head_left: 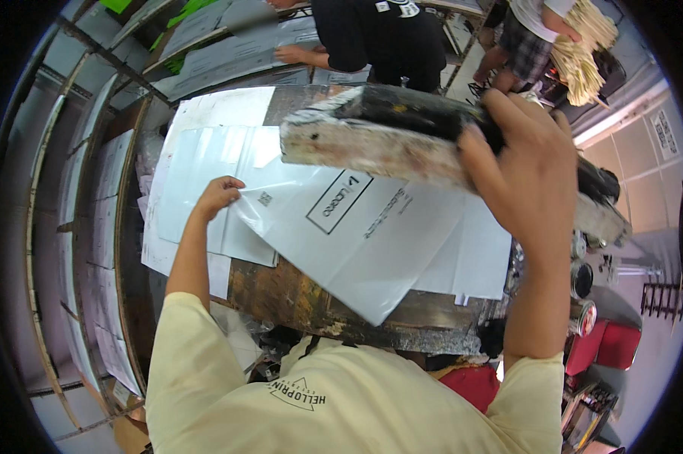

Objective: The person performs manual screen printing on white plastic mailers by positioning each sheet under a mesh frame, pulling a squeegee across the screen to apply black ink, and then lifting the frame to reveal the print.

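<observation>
My right hand [534,166] grips a wooden screen-printing frame [372,155], its pale wood stained and its upper side black with ink. The frame is tilted up over the table, hiding part of what lies behind it. Under it, a white plastic bag [334,265] with black print stretches slantwise, one corner pointing toward me. At the bag's left edge, my left hand [219,197] is closed in a pinch. More flat white bags [198,166] lie beneath and left of that hand, and another white sheet [470,257] shows at the right.
The worn, ink-stained table [273,295] ends just ahead of my body. Racks [126,227] with white bags stand at left. Across the table, a person in black [379,41] reaches toward more bags; another person [527,38] stands far right. Cans [583,316] and red chairs [617,344] are at right.
</observation>
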Tool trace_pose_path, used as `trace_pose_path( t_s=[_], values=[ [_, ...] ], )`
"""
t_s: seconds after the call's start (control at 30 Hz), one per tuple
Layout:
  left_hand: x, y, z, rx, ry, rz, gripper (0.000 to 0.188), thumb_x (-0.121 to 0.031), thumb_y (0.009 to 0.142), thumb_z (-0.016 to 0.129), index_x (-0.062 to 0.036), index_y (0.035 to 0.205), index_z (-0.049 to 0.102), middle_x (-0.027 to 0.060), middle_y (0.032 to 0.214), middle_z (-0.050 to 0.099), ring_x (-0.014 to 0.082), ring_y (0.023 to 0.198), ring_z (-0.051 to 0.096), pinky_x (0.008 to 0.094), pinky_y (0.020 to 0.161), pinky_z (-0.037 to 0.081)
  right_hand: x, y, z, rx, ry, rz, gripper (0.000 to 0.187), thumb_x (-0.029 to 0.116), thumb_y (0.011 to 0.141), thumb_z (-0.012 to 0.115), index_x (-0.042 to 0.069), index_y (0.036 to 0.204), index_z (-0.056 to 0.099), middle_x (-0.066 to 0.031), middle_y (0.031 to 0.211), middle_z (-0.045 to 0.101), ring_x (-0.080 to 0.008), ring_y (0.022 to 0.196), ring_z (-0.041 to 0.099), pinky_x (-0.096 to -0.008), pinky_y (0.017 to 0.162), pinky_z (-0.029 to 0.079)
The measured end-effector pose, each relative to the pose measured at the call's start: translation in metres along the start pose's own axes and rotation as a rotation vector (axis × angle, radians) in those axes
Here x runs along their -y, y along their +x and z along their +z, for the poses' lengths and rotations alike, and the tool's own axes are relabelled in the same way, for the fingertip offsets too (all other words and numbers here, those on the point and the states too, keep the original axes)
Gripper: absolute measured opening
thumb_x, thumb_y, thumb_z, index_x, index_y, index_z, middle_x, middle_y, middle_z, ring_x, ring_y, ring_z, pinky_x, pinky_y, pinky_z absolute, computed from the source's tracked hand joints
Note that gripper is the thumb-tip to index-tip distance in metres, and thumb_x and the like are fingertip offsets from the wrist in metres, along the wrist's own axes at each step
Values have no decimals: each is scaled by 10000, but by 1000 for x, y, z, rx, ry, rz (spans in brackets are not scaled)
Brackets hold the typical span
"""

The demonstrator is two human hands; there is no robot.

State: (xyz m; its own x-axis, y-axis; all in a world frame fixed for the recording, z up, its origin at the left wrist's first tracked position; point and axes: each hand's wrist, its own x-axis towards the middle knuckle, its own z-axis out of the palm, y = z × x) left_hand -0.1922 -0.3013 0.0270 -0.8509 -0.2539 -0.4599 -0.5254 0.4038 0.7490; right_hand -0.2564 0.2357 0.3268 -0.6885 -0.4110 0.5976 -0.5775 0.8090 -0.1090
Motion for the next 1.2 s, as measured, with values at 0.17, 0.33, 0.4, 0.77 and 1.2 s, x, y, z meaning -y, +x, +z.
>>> trace_pose_path(
  t_s=[0.17, 0.33, 0.4, 0.77, 1.2],
  values=[
    [36, 75, -81, -121, 384, 74, 231, -55, 829, 652, -15, 1007, 794, 83, 793, 727, 191, 719, 671, 333, 676, 545, 4, 8, -8, 122, -43, 60, 308, 291, 820, 662, 15, 954, 632, -159, 856, 598, -378, 857, 592, -462, 808, 425],
    [53, 125, -123, -442, 888, 222, 275, -11, 875, 594, -27, 1063, 794, 196, 1035, 776, 344, 973, 746, 405, 882, 579, 4, 9, -13, 125, -12, 73, 305, 289, 810, 669, 14, 934, 619, -160, 828, 567, -384, 841, 567, -461, 810, 413],
    [38, 125, -120, -638, 1118, 207, 372, 2, 907, 582, -78, 1229, 750, 236, 1321, 694, 389, 1138, 697, 434, 1018, 538, 1, 7, -13, 100, 23, 56, 312, 298, 827, 665, 12, 948, 632, -164, 836, 577, -387, 849, 573, -462, 814, 415],
    [-177, -185, 150, 247, -611, 492, 1092, -309, 719, 987, 9, 1599, 424, 186, 1284, 716, 255, 1081, 711, 395, 988, 540, 26, -68, 5, 142, -89, 39, 522, 391, 892, 701, 29, 1264, 644, -166, 963, 665, -357, 966, 630, -492, 892, 445],
    [24, -190, 289, -197, 277, 418, 1111, -515, 514, 1020, -73, 1451, 619, 149, 1167, 557, 355, 1163, 526, 467, 1034, 448, 28, -328, 140, 679, 211, 121, 390, 319, 860, 802, 109, 1177, 719, -100, 1077, 684, -320, 1031, 642, -466, 847, 558]
  ],
)
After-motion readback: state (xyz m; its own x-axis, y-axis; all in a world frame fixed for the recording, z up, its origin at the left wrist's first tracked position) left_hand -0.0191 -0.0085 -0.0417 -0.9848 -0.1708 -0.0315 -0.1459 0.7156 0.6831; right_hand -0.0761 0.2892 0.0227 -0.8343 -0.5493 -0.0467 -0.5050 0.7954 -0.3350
